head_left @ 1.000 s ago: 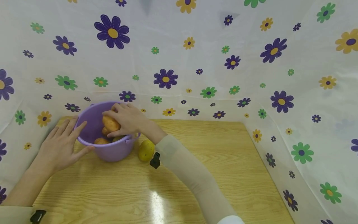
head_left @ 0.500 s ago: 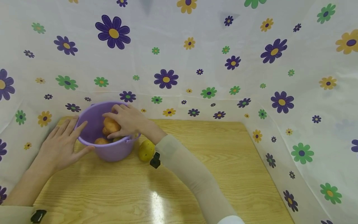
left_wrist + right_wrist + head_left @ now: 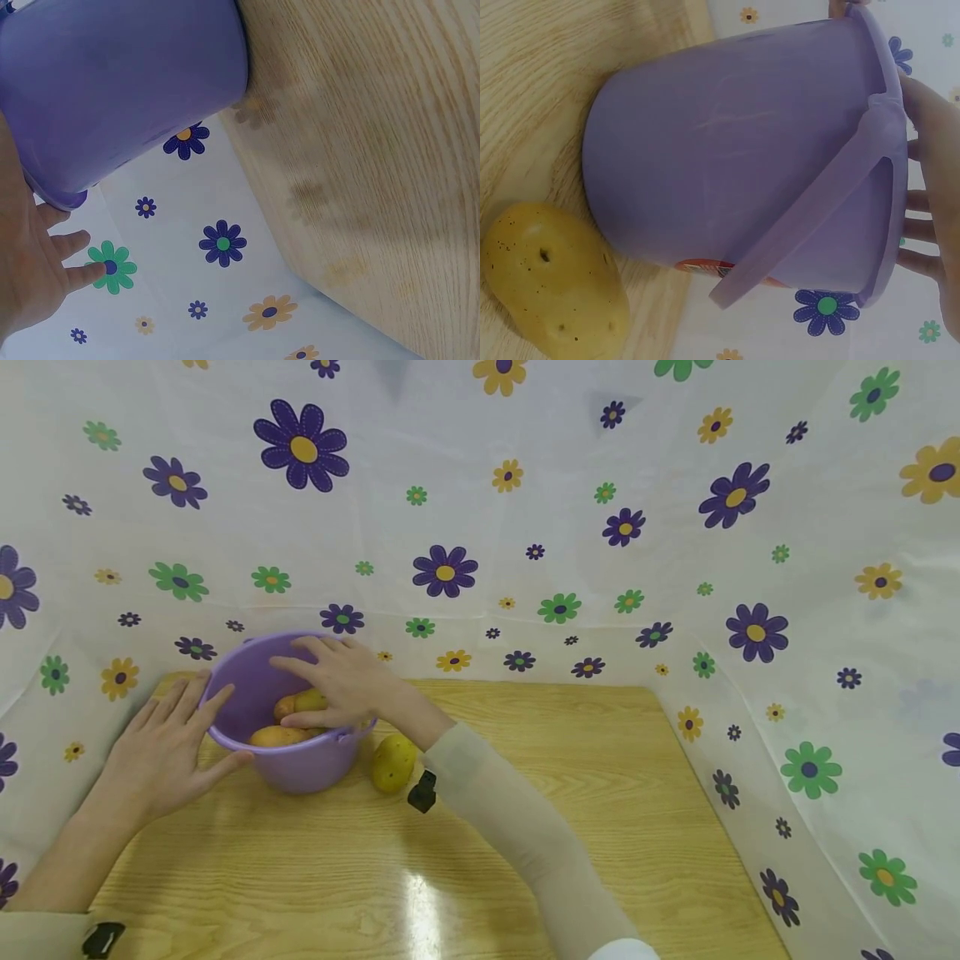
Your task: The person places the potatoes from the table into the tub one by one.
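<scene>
A purple bucket [image 3: 303, 774] stands at the back left of the wooden table, with several potatoes [image 3: 276, 737] inside. My left hand [image 3: 161, 747] rests at the bucket's left rim with its fingers spread. Over the bucket's right rim reaches my right hand [image 3: 348, 685], fingers spread above the potatoes and apparently gripping none. Part of the bucket's contents is hidden under that hand. In the right wrist view the bucket's handle [image 3: 802, 217] hangs down its side. One yellowish potato [image 3: 393, 763] lies on the table, just right of the bucket.
A white sheet with printed flowers [image 3: 562, 568] stands behind and on both sides of the wooden table [image 3: 570, 760]. Its back part lies close behind the bucket. The right forearm [image 3: 532, 843] crosses over the table near the loose potato.
My right hand has let go of a potato, which has dropped among the others in the bucket. The fingers have spread and risen slightly. My left hand has stayed put.
</scene>
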`<state>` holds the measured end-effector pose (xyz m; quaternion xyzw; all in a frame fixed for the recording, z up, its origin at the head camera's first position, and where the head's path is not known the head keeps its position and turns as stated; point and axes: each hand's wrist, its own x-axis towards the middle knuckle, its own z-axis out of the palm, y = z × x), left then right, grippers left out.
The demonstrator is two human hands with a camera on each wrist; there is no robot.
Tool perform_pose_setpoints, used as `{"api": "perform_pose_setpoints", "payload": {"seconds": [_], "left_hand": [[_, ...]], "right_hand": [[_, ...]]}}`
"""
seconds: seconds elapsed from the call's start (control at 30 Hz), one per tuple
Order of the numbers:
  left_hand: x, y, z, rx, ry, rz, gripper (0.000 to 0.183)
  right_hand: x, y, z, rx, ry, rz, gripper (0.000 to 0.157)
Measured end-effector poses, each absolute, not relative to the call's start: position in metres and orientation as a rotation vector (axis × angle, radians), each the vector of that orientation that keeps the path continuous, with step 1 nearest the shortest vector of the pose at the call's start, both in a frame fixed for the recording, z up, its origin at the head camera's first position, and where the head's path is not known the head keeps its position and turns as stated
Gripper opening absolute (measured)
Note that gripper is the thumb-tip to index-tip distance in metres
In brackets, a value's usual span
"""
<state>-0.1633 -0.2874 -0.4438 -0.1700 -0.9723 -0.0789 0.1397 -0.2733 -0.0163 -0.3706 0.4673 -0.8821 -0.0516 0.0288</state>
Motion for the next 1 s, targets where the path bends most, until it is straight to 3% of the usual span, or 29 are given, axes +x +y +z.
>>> {"api": "perform_pose_setpoints", "payload": {"seconds": [0.7, 1.0], "left_hand": [[-0.161, -0.287, -0.443, -0.494, -2.803, -0.245, 0.098], [-0.163, -0.287, -0.445, -0.492, -2.787, -0.242, 0.099]], "right_hand": [[-0.255, 0.025, -0.383, 1.387, -2.575, -0.108, 0.109], [-0.247, 0.042, -0.392, 1.356, -2.491, -0.084, 0.110]]}}
